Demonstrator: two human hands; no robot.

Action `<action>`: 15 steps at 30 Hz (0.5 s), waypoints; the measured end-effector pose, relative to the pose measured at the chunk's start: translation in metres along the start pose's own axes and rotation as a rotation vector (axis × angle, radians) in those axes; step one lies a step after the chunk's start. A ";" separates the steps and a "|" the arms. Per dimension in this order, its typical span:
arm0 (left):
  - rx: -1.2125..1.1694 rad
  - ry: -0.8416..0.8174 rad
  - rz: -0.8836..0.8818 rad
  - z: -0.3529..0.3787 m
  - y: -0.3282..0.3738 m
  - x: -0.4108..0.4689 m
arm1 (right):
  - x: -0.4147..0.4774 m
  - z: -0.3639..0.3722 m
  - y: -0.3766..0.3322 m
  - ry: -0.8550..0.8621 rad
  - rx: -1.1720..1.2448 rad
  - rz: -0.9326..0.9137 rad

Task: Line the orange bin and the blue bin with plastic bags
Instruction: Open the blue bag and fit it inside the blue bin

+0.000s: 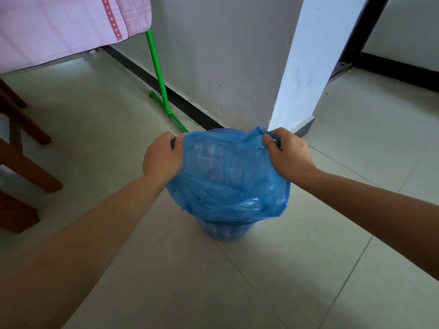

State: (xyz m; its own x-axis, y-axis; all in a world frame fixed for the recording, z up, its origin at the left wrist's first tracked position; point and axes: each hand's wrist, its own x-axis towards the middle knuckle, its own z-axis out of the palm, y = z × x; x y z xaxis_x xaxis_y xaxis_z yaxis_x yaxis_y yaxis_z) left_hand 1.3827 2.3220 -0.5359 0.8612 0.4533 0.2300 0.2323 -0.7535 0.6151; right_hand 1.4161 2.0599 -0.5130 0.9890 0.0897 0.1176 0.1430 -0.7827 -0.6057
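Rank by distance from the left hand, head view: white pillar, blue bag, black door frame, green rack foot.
1. blue bag, gripped by the left hand at its edge.
2. green rack foot, just beyond the hand.
3. white pillar, across the blue bin.
4. black door frame, far right.

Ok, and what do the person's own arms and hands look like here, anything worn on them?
Both forearms are bare as far as the frame shows them, with no sleeves in view. The left hand and the right hand wear no gloves. No watch, bracelet or band shows on either wrist, and no ring shows on the visible fingers. The fingertips are partly hidden.
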 end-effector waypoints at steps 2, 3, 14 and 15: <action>0.049 0.005 -0.020 -0.001 -0.004 0.003 | 0.004 0.002 0.008 0.011 0.018 0.043; 0.073 0.002 -0.036 -0.002 -0.004 0.005 | 0.005 0.002 0.010 0.017 0.020 0.044; 0.331 -0.248 0.495 0.027 0.051 0.012 | 0.013 0.004 0.015 0.127 0.211 -0.071; 0.305 -0.275 0.487 0.032 0.051 0.010 | 0.015 0.005 0.016 0.137 0.203 -0.069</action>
State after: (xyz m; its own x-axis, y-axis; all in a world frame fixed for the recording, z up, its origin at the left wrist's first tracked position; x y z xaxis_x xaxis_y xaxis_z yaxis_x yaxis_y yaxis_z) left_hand 1.4176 2.2732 -0.5261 0.9757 -0.0842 0.2020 -0.1321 -0.9625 0.2368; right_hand 1.4329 2.0523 -0.5249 0.9644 0.0432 0.2610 0.2278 -0.6369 -0.7365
